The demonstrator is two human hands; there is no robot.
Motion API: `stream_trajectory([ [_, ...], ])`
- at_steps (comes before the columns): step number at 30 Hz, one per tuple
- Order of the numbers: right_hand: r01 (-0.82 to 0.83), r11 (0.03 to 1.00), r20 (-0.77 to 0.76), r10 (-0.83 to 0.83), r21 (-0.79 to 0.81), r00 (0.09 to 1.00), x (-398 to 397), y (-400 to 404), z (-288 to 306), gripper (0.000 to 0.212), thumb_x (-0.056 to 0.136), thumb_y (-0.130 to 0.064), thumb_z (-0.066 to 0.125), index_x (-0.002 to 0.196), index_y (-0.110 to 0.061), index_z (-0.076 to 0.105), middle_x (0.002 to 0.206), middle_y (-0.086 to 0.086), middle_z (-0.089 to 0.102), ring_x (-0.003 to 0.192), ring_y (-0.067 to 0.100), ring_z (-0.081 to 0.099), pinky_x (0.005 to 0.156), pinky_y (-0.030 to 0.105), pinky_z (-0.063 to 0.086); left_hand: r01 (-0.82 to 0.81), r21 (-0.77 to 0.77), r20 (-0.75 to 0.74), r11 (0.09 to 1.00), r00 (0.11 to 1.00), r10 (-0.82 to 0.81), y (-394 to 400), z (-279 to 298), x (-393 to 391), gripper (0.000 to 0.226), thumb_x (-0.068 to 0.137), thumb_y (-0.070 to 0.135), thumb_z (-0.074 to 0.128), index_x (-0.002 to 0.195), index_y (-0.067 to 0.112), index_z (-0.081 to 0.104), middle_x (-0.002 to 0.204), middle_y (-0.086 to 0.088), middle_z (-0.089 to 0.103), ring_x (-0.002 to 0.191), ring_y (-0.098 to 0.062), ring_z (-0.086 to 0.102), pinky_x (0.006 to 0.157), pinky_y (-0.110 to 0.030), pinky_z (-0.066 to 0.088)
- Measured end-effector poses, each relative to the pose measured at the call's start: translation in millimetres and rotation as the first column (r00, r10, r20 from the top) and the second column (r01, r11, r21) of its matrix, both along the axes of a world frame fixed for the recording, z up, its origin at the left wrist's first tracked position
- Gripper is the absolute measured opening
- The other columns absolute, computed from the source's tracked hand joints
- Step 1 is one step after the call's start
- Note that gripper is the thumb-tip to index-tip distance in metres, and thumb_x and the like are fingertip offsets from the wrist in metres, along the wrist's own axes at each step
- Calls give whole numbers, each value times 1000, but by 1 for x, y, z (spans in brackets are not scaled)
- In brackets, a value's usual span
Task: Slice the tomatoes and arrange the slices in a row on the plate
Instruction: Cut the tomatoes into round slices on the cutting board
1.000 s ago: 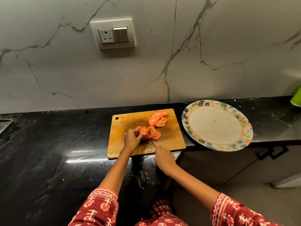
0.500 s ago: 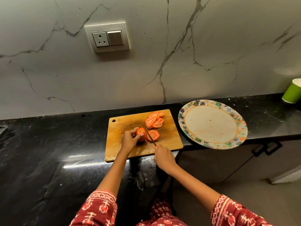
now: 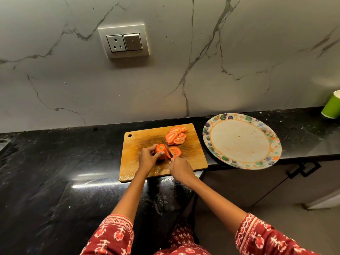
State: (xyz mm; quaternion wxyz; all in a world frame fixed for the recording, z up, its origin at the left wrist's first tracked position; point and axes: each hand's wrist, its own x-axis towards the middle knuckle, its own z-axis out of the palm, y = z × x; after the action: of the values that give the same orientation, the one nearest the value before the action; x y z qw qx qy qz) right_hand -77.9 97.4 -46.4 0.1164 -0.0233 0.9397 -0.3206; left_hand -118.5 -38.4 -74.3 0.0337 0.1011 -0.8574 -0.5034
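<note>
Half-cut red tomato stands mid-board, stem end up — cut slices heaped at its 1 o'clock; patterned plate at 3 o'clock.

Far: grey veined marble wall, silver socket-and-switch plate. Glossy black stone worktop; grey floor at right.

Dim, warm indoor light with wide-angle bending at the edges.

The marble wall is evenly but softly lit, with a faint warm patch low near its middle. A bright streak of glare lies on the glossy black counter, left of the cutting board, and wet shine shows on the board's near edge. The counter's dark surface swallows detail. The counter edge curves and the green cup leans at the right border. The sleeves at the bottom look soft and slightly smeared.
</note>
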Motion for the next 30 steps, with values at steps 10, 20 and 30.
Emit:
stream_trajectory([
  [10, 2, 1000, 24, -3, 30, 1000, 3, -3, 7, 35, 101, -22, 29, 112, 1, 55, 115, 21, 59, 108, 38, 55, 77, 35, 40, -7, -22, -3, 1000, 1000, 7, 1, 0, 0, 52, 76, 9, 72, 123, -3, 53, 128, -16, 55, 123, -25, 49, 104, -41, 41],
  [20, 7, 998, 52, -10, 59, 999, 5, -3, 14, 29, 100, -17, 34, 113, 0, 54, 118, 19, 58, 111, 35, 53, 74, 32, 35, 2, -36, -11, 999, 1000, -2, 1, 0, -1, 53, 77, 9, 72, 125, -3, 52, 129, -16, 55, 123, -25, 49, 104, -39, 41],
  [30, 8, 998, 79, -14, 68, 997, -6, -11, 13, 29, 100, -16, 33, 117, -2, 52, 122, 18, 56, 114, 35, 52, 84, 36, 41, 13, -107, -35, 994, 999, -16, 8, 1, -1, 50, 77, 10, 72, 122, -1, 55, 127, -15, 57, 121, -23, 51, 103, -34, 41],
])
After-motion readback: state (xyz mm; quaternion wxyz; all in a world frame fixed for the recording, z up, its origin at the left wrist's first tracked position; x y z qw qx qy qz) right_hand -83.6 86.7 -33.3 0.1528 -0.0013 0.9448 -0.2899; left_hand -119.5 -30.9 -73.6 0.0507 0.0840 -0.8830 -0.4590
